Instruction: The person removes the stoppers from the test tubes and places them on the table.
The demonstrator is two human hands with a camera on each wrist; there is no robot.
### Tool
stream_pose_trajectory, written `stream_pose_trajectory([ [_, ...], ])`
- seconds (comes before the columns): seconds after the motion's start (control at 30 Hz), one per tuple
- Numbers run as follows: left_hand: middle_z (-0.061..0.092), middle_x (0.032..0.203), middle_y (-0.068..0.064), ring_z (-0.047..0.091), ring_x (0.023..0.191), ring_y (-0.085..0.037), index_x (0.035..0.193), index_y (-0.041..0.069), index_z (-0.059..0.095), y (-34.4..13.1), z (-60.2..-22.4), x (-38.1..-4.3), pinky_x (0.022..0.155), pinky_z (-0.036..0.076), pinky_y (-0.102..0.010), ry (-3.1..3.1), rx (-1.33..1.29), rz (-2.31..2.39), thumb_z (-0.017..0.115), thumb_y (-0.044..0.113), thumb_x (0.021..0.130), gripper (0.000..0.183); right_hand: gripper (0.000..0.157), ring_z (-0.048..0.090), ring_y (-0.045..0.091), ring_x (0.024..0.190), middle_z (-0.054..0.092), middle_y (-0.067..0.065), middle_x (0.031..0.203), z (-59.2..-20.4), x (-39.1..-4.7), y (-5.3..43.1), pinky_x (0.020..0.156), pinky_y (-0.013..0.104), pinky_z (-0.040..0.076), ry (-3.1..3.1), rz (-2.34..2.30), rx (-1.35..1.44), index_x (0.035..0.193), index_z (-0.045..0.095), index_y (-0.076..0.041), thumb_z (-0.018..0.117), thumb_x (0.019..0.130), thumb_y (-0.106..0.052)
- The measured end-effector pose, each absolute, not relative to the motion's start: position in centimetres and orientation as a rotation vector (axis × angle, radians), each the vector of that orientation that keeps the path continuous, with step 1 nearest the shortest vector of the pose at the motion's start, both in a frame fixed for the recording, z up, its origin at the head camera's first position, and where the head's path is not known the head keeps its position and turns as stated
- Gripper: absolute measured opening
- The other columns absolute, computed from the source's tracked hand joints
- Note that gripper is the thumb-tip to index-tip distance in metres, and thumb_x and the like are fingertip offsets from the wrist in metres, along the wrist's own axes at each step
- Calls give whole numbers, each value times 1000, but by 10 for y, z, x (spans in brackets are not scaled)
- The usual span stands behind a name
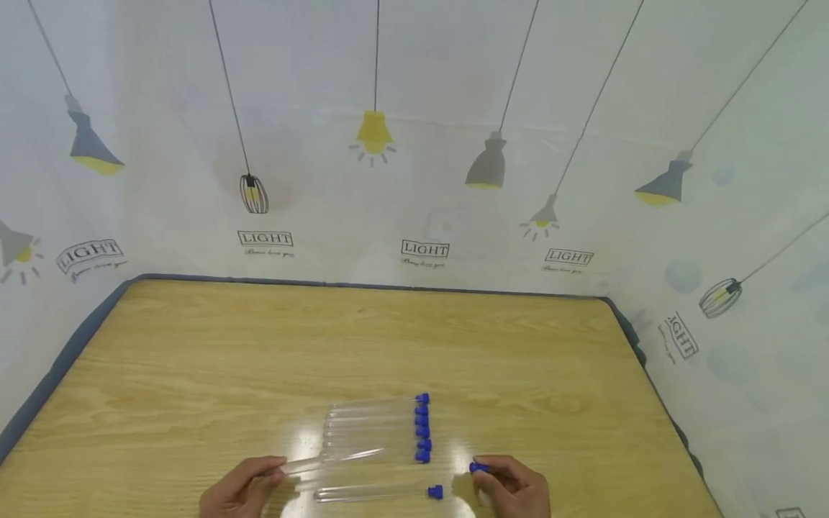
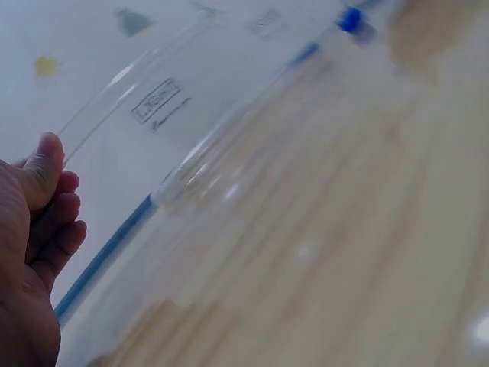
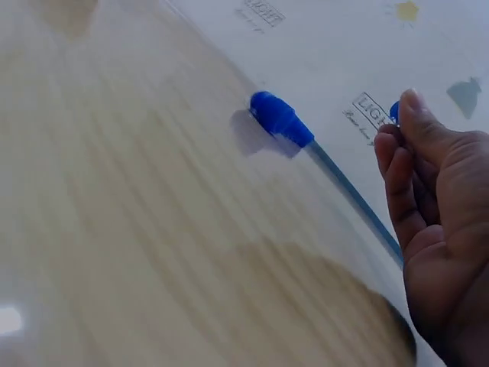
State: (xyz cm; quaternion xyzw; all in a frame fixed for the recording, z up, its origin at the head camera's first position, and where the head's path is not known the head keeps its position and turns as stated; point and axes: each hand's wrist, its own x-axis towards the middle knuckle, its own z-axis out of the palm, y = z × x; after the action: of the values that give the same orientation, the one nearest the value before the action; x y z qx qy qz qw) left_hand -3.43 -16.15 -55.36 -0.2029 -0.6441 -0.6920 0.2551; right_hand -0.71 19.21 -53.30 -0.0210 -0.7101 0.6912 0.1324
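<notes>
My left hand pinches a clear test tube by its left end, between thumb and fingers. The tube points rightward, and its far end is hard to make out against the tubes behind. Further right, my right hand holds a small blue cap at its fingertips, apart from the held tube. In the right wrist view, fingers and thumb mostly hide that cap. Between the hands and slightly beyond them lie several test tubes side by side, blue caps on their right ends. Closer to me lies another capped tube.
The wood-grain table has a dark blue edge along its back and sides. A pale curtain printed with lamps and lettering stands around it. Bright light reflections show on the tabletop near the tubes.
</notes>
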Motion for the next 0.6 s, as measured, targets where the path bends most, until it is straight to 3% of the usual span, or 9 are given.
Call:
stream_pose_trajectory([
  [0.13, 66, 81, -19, 63, 77, -14, 100, -14, 64, -154, -555, -40, 69, 51, -18, -1710, -765, -1896, 64, -23, 76, 26, 15, 67, 20, 63, 70, 14, 78, -539, -12, 192, 55, 31, 55, -2115, 2030, 24, 95, 69, 7, 72, 81, 7],
  [0.33, 66, 81, -17, 63, 76, -12, 99, -10, 66, -149, -566, -47, 69, 50, -18, -1748, -854, -1748, 71, -14, 77, 22, 18, 64, 23, 62, 67, 12, 79, -545, -16, 184, 50, 33, 53, -2059, 2062, 263, 100, 68, 6, 66, 83, 12],
  [0.5, 67, 82, -13, 64, 75, -12, 99, -7, 67, -150, -572, -48, 68, 52, -18, -1868, -819, -1694, 71, -17, 73, 28, 24, 64, 20, 66, 66, 13, 82, -551, -21, 180, 55, 28, 54, -2036, 1928, 435, 100, 68, 4, 68, 79, 16],
  [0.6, 67, 81, -12, 65, 73, -12, 99, -6, 67, -149, -573, -46, 64, 52, -18, -1896, -789, -1708, 70, -22, 70, 34, 20, 64, 16, 70, 66, 9, 83, -554, -22, 179, 58, 26, 54, -2129, 1852, 399, 98, 70, 0, 72, 80, 7],
])
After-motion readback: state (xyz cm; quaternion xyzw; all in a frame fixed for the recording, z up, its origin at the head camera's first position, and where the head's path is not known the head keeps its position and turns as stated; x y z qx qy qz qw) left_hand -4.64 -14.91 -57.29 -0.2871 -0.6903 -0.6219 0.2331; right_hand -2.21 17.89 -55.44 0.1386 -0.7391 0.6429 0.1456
